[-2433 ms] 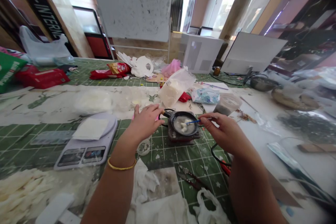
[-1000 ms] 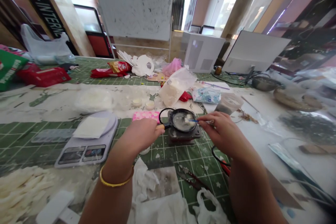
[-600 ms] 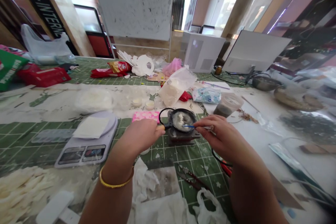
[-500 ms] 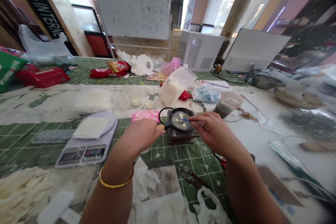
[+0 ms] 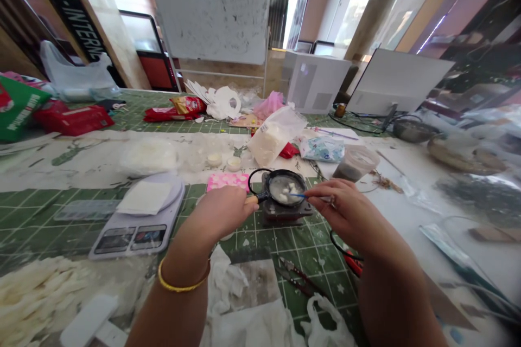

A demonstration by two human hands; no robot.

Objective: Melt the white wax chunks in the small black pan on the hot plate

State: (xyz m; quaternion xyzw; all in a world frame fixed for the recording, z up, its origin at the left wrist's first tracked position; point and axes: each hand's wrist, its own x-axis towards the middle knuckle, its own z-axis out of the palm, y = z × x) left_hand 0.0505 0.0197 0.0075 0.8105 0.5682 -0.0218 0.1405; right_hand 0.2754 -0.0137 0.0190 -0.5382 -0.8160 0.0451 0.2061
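A small black pan (image 5: 302, 176) rests on a dark little hot plate (image 5: 280, 217). My left hand (image 5: 223, 209) is closed around the pan's handle (image 5: 252, 200), covering most of it. White lumps (image 5: 290, 191) lie in a cloudy, wet-looking layer inside the pan. From the right, my right hand (image 5: 340, 206) pinches a thin blue stick (image 5: 298, 195), its tip among the lumps. Just behind my left hand is a pink mould (image 5: 228, 181) with light shapes.
A kitchen scale (image 5: 171, 217) bearing a white sheet stands at left. Black-bladed scissors (image 5: 299, 276) and crumpled white tissue (image 5: 228, 279) lie in front. Behind the pan are a bag of white material (image 5: 271, 138), small cups (image 5: 233, 163) and a plastic cup with dark contents (image 5: 355, 162).
My right hand has shifted slightly right and down with the blue stick, and the white lumps have moved within the pan. My left hand keeps its hold on the handle.
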